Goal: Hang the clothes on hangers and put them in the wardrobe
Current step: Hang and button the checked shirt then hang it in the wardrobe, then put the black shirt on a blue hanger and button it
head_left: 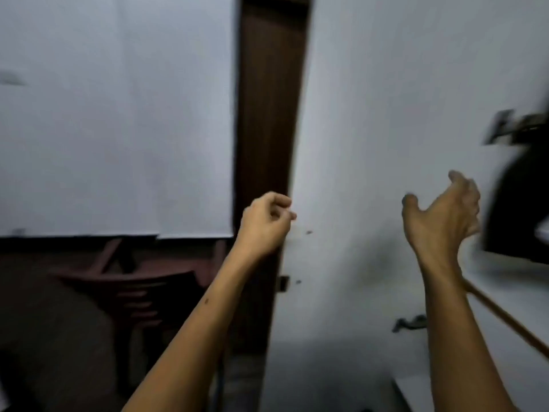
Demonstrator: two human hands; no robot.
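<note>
Looking from the head view, both bare arms are raised toward a white panel, probably the wardrobe door (386,114), with a dark wooden strip (270,114) just to its left. The left hand (266,221) is curled into a loose fist near the door's edge; it seems to hold nothing, though blur hides whether it pinches anything. The right hand (442,215) is spread, fingers loosely bent, empty, reaching toward a dark blurred shape (517,209) at far right, possibly a hanging garment. A wooden pole (505,319) slants behind the right forearm. Dark red plastic chairs (133,281) stand at lower left. No hanger can be made out.
</note>
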